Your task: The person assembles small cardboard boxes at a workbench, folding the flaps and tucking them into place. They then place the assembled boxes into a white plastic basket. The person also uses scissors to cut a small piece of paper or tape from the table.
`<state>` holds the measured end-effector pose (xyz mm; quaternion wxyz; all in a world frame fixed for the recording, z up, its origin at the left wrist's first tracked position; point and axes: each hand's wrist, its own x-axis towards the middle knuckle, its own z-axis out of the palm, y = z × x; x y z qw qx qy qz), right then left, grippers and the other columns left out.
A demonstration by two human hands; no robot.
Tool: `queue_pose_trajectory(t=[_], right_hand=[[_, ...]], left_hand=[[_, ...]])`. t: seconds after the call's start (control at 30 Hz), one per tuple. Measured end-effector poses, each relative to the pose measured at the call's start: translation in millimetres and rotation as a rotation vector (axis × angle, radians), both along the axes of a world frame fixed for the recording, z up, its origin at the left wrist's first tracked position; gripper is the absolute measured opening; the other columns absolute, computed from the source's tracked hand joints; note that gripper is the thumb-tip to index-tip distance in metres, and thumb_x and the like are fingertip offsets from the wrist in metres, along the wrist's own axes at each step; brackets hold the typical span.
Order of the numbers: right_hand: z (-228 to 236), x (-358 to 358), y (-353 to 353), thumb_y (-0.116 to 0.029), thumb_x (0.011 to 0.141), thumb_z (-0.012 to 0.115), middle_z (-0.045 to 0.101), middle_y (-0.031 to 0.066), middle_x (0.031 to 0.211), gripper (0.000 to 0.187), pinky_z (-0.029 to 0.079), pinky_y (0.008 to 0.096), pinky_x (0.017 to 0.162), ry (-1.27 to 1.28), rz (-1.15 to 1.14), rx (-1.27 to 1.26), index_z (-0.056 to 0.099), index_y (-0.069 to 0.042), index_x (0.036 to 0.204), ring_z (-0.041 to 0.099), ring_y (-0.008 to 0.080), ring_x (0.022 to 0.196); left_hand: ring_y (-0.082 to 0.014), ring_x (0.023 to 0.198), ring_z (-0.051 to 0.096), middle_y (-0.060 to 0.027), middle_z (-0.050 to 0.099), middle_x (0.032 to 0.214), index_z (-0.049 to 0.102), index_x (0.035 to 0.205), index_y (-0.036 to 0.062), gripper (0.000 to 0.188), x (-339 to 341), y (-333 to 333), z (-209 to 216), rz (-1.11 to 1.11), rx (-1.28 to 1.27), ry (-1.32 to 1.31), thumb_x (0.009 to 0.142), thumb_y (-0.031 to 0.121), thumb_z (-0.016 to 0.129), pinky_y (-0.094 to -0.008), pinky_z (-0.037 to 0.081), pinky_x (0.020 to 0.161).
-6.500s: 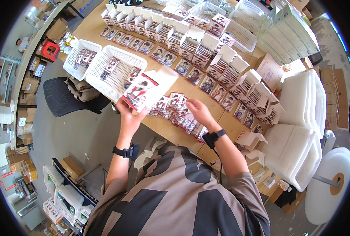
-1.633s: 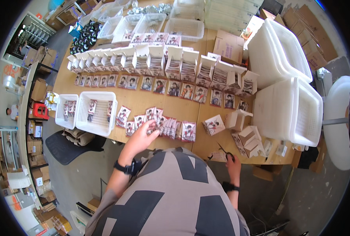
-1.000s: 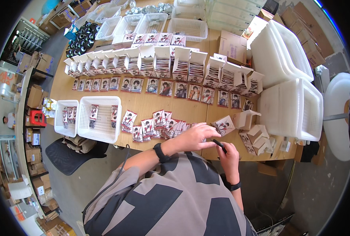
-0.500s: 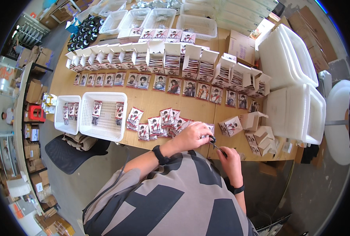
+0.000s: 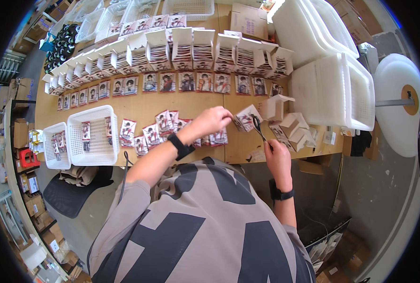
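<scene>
My right hand point(image 5: 278, 155) grips a dark pair of scissors point(image 5: 258, 126), their black loops pointing away from me over a small white printed box point(image 5: 246, 119). To the left of that box, my left hand point(image 5: 213, 123) hovers above the table with its fingers apart, the tips just short of the box's left side. I see nothing between them. Beneath and left of my left forearm lies a loose pile of red-and-white illustrated packets point(image 5: 165, 125). Two open white cartons, an upright one point(image 5: 274, 108) and a tipped one point(image 5: 292, 132), stand right of the box.
Across the table runs a row of open white boxes point(image 5: 191, 52) filled with packets, fronted by a line of single packets point(image 5: 186, 81). White baskets point(image 5: 96, 160) holding a few packets sit at left. Stacked translucent bins point(image 5: 323, 89) rise at right. A dark chair point(image 5: 77, 193) stands below.
The view has shifted right. My hands have separated: the left has moved forward toward the white box and off the scissors, while the right keeps hold of them, now raised toward that box.
</scene>
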<state>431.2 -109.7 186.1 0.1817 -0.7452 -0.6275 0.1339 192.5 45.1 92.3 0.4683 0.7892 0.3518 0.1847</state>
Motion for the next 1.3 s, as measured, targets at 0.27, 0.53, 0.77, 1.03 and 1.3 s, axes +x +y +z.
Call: queue_pose_trajectory(t=[0.27, 0.53, 0.77, 1.03, 1.3], right_hand=[[-63.0, 15.4, 29.3, -0.019, 0.092, 0.068, 0.065, 0.0191, 0.074, 0.018, 0.051, 0.05, 0.065, 0.08, 0.058, 0.018, 0.067, -0.004, 0.084, 0.064, 0.0391, 0.075], [-82.3, 16.6, 30.8, -0.019, 0.093, 0.067, 0.067, 0.0205, 0.076, 0.019, 0.052, 0.0505, 0.066, 0.149, 0.11, 0.003, 0.068, -0.002, 0.084, 0.065, 0.0406, 0.074], [-83.2, 14.5, 34.9, -0.02, 0.093, 0.066, 0.067, 0.0223, 0.076, 0.021, 0.053, 0.0496, 0.065, 0.123, 0.106, -0.055, 0.068, -0.002, 0.082, 0.066, 0.0411, 0.073], [-54.3, 26.5, 13.2, -0.023, 0.094, 0.067, 0.067, 0.0214, 0.074, 0.024, 0.051, 0.0454, 0.061, 0.189, -0.017, -0.217, 0.068, -0.001, 0.085, 0.067, 0.0365, 0.067], [-90.8, 76.7, -39.3, -0.025, 0.102, 0.064, 0.05, -0.0053, 0.065, 0.028, 0.036, 0.0258, 0.055, 0.965, -0.344, -0.312, 0.068, -0.001, 0.089, 0.043, 0.0053, 0.06]], left_hand=[[-0.0349, 0.102, 0.069, -0.0186, 0.073, 0.11, 0.072, 0.115, 0.0035, 0.031, 61.1, 18.0, -38.2, 0.102, -0.236, 0.226, 0.092, 0.022, 0.061, -0.0422, 0.053, 0.091], [-0.0344, 0.095, 0.07, -0.0184, 0.074, 0.103, 0.072, 0.113, 0.0027, 0.029, 68.5, 9.0, -66.7, 0.173, -0.297, 0.15, 0.092, 0.019, 0.062, -0.0409, 0.054, 0.083], [-0.0341, 0.09, 0.07, -0.0189, 0.074, 0.099, 0.071, 0.115, 0.002, 0.032, 65.6, 6.1, -70.8, 0.163, -0.309, 0.168, 0.094, 0.023, 0.062, -0.0408, 0.054, 0.081], [-0.0344, 0.09, 0.07, -0.02, 0.074, 0.099, 0.072, 0.114, 0.002, 0.034, 65.0, 2.8, -62.3, 0.178, -0.278, 0.14, 0.094, 0.026, 0.059, -0.0423, 0.054, 0.081], [-0.039, 0.107, 0.065, -0.0214, 0.066, 0.124, 0.063, 0.127, -0.0009, 0.042, 76.5, -22.0, -28.5, 0.12, 0.248, -0.068, 0.098, 0.029, 0.059, -0.0439, 0.053, 0.093]])
